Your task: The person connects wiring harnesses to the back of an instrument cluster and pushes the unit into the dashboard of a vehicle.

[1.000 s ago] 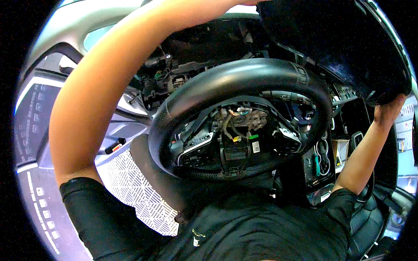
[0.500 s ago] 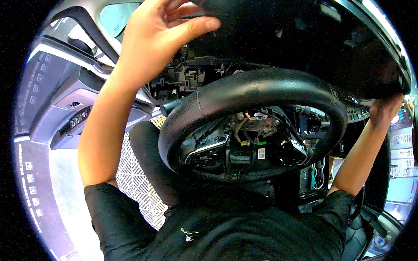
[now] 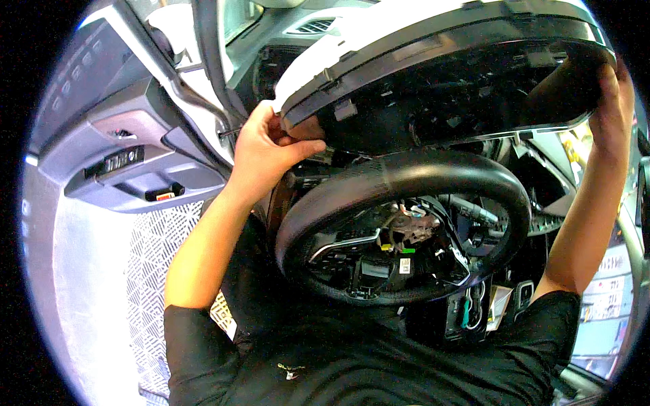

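A wide dashboard display panel (image 3: 433, 95) with a glossy black face, clips along its upper edge and a white back is held up beyond the steering wheel (image 3: 399, 169). My left hand (image 3: 274, 149) grips its lower left corner, the thumb on the glossy face and the fingers curled behind. At the far right end my right hand (image 3: 611, 111) is closed round the panel's edge, with some fingers hidden. The black leather wheel has an uncovered hub with wiring and a metal part (image 3: 413, 227). The panel hides much of the dashboard behind it.
The grey door (image 3: 122, 149) stands open on the left, above a patterned floor mat (image 3: 162, 271). An air vent (image 3: 315, 26) shows beyond the panel. A teal-handled tool (image 3: 465, 314) lies in the console tray, low on the right. My legs are under the wheel.
The panel has come lower and tipped, so its clipped upper edge and white back now show. My left hand has moved down with it; my right hand has risen along the right end.
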Demonstrator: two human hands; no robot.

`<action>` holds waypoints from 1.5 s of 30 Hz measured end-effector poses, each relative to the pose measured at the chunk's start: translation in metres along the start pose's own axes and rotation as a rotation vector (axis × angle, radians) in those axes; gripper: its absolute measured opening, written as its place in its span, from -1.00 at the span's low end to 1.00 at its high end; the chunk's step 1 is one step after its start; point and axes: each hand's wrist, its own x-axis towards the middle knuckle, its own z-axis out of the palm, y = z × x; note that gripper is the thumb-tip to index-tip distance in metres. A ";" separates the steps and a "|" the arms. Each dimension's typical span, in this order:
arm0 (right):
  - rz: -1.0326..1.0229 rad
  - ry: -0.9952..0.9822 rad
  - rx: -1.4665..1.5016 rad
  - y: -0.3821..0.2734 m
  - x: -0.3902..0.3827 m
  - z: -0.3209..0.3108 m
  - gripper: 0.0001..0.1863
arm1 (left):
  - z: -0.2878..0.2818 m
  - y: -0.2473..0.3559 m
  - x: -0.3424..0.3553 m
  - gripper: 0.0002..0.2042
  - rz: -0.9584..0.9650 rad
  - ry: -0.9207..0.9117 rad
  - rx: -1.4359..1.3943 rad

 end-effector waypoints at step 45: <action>-0.043 -0.967 -0.031 -0.080 -0.031 0.171 0.12 | 0.010 -0.056 0.013 -0.46 -0.102 -0.141 -1.096</action>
